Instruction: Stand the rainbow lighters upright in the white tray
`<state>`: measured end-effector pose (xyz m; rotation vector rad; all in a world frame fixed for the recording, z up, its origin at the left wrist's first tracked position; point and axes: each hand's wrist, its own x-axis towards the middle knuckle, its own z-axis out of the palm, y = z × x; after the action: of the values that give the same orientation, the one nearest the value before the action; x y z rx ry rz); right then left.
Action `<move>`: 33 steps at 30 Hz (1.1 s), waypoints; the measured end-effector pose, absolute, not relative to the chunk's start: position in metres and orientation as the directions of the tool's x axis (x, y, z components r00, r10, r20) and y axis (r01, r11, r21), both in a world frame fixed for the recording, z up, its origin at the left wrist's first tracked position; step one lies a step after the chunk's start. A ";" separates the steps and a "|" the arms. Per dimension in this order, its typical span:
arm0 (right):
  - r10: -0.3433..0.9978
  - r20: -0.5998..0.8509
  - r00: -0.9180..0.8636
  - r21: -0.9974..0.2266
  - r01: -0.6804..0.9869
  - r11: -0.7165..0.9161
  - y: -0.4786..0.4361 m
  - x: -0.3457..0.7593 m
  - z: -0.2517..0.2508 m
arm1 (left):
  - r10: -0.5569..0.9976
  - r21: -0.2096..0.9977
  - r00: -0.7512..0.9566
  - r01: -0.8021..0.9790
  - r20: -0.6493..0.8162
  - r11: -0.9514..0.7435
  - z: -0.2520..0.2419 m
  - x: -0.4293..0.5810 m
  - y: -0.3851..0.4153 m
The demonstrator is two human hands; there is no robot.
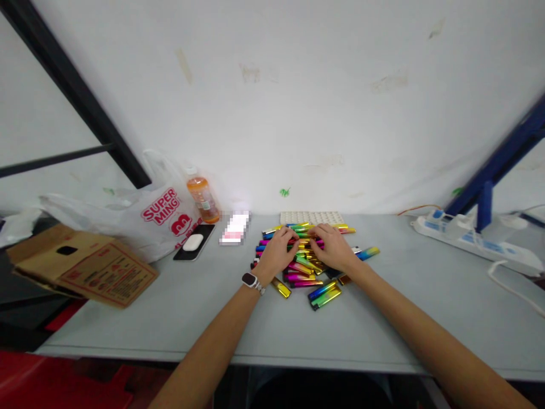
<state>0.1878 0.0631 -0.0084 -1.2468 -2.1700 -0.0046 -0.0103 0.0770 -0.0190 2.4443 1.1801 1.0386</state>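
Left hand [277, 251] palm down on lighter pile [303, 268], fingers [288, 235] bent, half-curled | right hand [332, 247] likewise, just beside left hand | pile mid-desk [298, 335], in front of white tray [312, 217] | grip hidden under palms: cannot tell if either hand holds a lighter | lighters under hands covered, details blurred

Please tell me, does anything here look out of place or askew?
Yes. The cardboard box at the left lies tilted and seems to hang over the table edge. The lighters lie in a disorderly heap under the left hand and right hand, with a few strayed toward the front. Nothing looks spilled.
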 end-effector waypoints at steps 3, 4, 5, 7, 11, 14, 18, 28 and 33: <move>0.794 0.512 -0.328 -0.285 0.807 0.517 0.081 0.178 -0.005 | 0.753 0.484 0.421 0.585 0.505 -0.651 -0.020 -0.010 0.077; 0.806 0.492 -0.329 -0.273 0.821 0.502 0.086 0.175 -0.003 | 0.754 0.489 0.420 0.581 0.504 -0.651 -0.020 -0.010 0.077; 0.822 0.460 -0.336 -0.259 0.834 0.486 0.091 0.172 -0.001 | 0.758 0.496 0.417 0.579 0.502 -0.647 -0.020 -0.010 0.077; 0.858 0.373 -0.353 -0.235 0.859 0.455 0.101 0.168 0.002 | 0.771 0.512 0.400 0.583 0.496 -0.631 -0.019 -0.010 0.078; 0.900 0.239 -0.365 -0.204 0.887 0.414 0.116 0.166 0.012 | 0.792 0.519 0.362 0.608 0.492 -0.601 -0.019 -0.011 0.080; 0.921 0.164 -0.354 -0.193 0.904 0.382 0.124 0.166 0.019 | 0.801 0.526 0.342 0.616 0.492 -0.586 -0.019 -0.011 0.081; 0.943 0.089 -0.321 -0.233 0.913 0.333 0.132 0.166 0.026 | 0.821 0.569 0.305 0.603 0.482 -0.559 -0.023 -0.011 0.083; 0.942 0.038 -0.334 -0.290 0.898 0.331 0.136 0.170 0.029 | 0.864 0.688 0.213 0.532 0.455 -0.494 -0.031 -0.011 0.090; 0.939 0.076 -0.335 -0.317 0.885 0.341 0.138 0.174 0.024 | 0.861 0.671 0.220 0.550 0.458 -0.497 -0.029 -0.010 0.089</move>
<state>0.1741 0.1380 0.0238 -1.6429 -2.3609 0.3213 -0.0105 0.0892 -0.0287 2.1352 1.3100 1.1734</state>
